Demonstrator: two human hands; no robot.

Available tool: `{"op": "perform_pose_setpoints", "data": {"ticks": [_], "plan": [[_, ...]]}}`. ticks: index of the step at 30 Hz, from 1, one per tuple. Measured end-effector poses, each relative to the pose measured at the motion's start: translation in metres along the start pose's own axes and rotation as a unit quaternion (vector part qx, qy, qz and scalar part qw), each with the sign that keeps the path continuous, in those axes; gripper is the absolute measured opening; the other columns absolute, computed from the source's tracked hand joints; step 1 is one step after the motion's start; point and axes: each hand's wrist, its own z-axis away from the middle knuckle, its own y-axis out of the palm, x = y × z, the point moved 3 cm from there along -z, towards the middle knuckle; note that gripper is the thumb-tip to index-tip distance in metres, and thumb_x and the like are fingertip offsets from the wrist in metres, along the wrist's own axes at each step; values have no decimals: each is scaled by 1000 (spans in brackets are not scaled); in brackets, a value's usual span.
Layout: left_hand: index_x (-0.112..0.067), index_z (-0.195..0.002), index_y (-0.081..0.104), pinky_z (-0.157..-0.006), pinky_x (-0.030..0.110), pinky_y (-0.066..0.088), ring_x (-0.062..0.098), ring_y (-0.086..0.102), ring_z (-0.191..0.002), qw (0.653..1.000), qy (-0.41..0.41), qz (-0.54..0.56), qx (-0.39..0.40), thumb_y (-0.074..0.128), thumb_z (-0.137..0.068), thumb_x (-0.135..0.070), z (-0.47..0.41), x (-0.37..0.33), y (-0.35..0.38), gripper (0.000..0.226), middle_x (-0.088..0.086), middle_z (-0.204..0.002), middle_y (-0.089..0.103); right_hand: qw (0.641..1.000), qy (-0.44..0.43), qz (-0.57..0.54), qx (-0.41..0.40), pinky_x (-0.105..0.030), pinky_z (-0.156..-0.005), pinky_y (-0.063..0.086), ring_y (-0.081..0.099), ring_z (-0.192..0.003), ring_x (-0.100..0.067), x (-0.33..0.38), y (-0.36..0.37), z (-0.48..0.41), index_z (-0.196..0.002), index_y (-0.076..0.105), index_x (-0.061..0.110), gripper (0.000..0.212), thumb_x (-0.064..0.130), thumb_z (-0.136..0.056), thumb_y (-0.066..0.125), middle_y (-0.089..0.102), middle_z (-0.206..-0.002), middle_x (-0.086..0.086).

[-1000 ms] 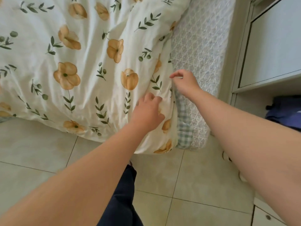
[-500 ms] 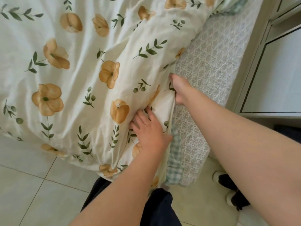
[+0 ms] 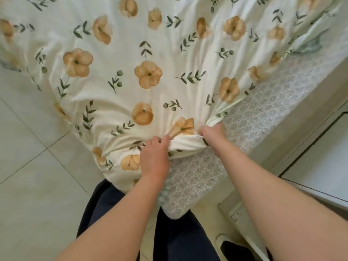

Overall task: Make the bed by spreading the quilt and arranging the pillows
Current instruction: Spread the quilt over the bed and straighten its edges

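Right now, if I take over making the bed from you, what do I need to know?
Left hand: grips the bunched near edge of the flowered quilt.
Right hand: grips the same bunch, a little further right.
Quilt: lies over most of the bed, wrinkled toward the hands; a strip of the patterned mattress cover on the right is bare.
Done: quilt mostly on the bed.
To do: pull the corner over the bare strip, smooth the wrinkles, arrange the pillows, which are not in view.

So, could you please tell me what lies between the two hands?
A bunched roll of the floral quilt spans the gap, gripped by the left hand and the right hand at either end; the head view shows it.
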Motion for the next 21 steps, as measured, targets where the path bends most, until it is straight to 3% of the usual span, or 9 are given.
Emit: {"op": "perform_pose_setpoints", "data": {"ticks": [6, 8, 11, 13, 14, 16, 18, 19, 21], "plan": [[-18, -108, 64, -52, 29, 41, 23, 58, -81, 989, 38, 98, -108, 70, -59, 7, 47, -10, 4, 55, 0, -93, 64, 981, -73, -180, 4, -17, -42, 38, 52, -53, -10, -39, -37, 34, -68, 49, 14, 18, 3, -54, 51, 59, -59, 9], [-17, -113, 65, -70, 33, 52, 24, 60, -98, 984, 49, 150, -89, 70, -59, 11, 62, -4, 18, 61, 2, -112, 64, 985, -39, -171, 7, -21, -44, 39, 51, -54, -13, -56, -38, 37, -70, 48, 13, 16, 5, -58, 55, 59, -59, 7], [-18, -114, 69, -106, 41, 36, 26, 43, -129, 981, 64, 185, -4, 65, -65, 11, 89, 7, 49, 57, 2, -140, 48, 993, 26, -111, 13, -30, -63, 49, 61, -81, -19, -82, -30, 33, -97, 53, 8, 26, 12, -76, 67, 65, -98, -6], [-20, -106, 70, -105, 39, 33, 23, 43, -125, 972, 23, 228, -51, 61, -65, 11, 100, 20, 57, 52, -1, -133, 50, 984, 57, -146, 86, -37, -83, 55, 65, -101, -23, -88, -12, 37, -121, 52, 6, 53, 22, -76, 76, 66, -115, -7], [-20, -106, 68, -99, 34, 35, 22, 46, -118, 963, -33, 248, -105, 58, -66, 14, 103, 28, 57, 53, -2, -124, 52, 974, 67, -166, 136, -37, -84, 56, 66, -105, -24, -87, -1, 42, -127, 52, 7, 62, 27, -75, 79, 67, -118, -7], [-21, -111, 59, -89, 27, 31, 23, 43, -108, 912, -204, 283, -215, 47, -68, 18, 107, 49, 57, 60, 0, -115, 48, 960, 78, -165, 212, -36, -75, 58, 65, -109, -24, -85, 22, 57, -129, 56, 10, 67, 32, -71, 82, 68, -121, -9], [-22, -125, 50, -93, 29, 29, 25, 35, -113, 822, -377, 342, -256, 38, -73, 18, 113, 71, 61, 67, 7, -122, 40, 962, 72, -124, 231, -43, -90, 54, 60, -117, -25, -83, 47, 75, -124, 61, 12, 65, 30, -66, 86, 69, -120, -6], [-21, -133, 44, -99, 33, 31, 27, 33, -119, 779, -433, 384, -241, 38, -77, 17, 111, 78, 66, 68, 10, -130, 37, 972, 63, -104, 199, -42, -98, 49, 60, -117, -23, -82, 53, 80, -125, 60, 11, 67, 26, -66, 87, 68, -120, -4], [-20, -144, 31, -110, 41, 32, 29, 35, -130, 696, -500, 482, -183, 45, -91, 3, 107, 96, 83, 60, 12, -144, 33, 991, 51, -78, 94, -34, -96, 47, 60, -111, -20, -83, 65, 89, -130, 50, 8, 76, 21, -66, 87, 64, -121, -2]]}}
